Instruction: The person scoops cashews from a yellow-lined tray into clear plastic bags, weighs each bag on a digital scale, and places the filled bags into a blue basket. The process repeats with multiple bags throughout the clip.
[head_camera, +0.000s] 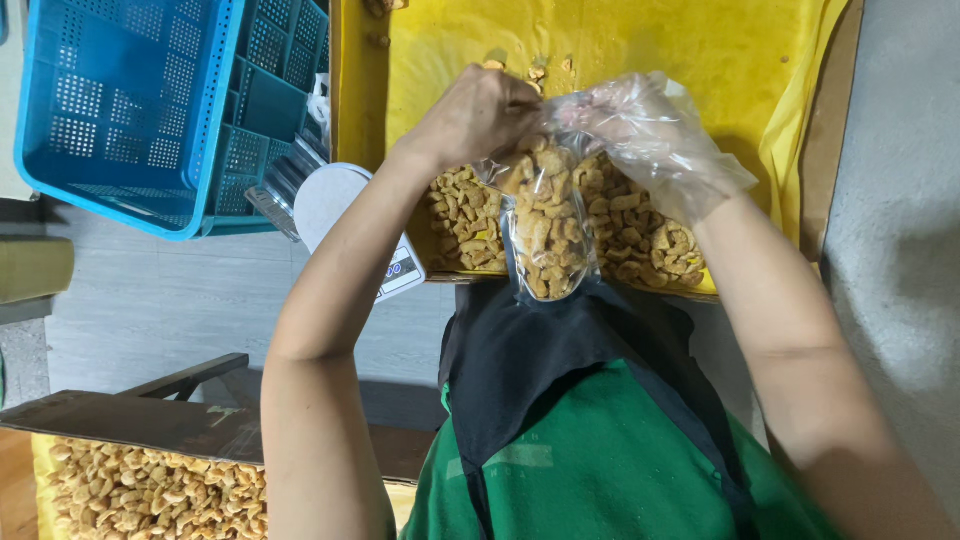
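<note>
Both hands meet at the mouth of a bag of snack pieces: left hand on its left, gloved right hand on its right, bag hanging below the grip. Directly under and to both sides of the grip, a heap of loose snack pieces lies in a lined tray; the liner stretches beyond the grip. Left of the grip, a scale sits beside the tray, partly under the left forearm. Further left, stacked crates. Well below-left of the grip, another tray of snack pieces.
</note>
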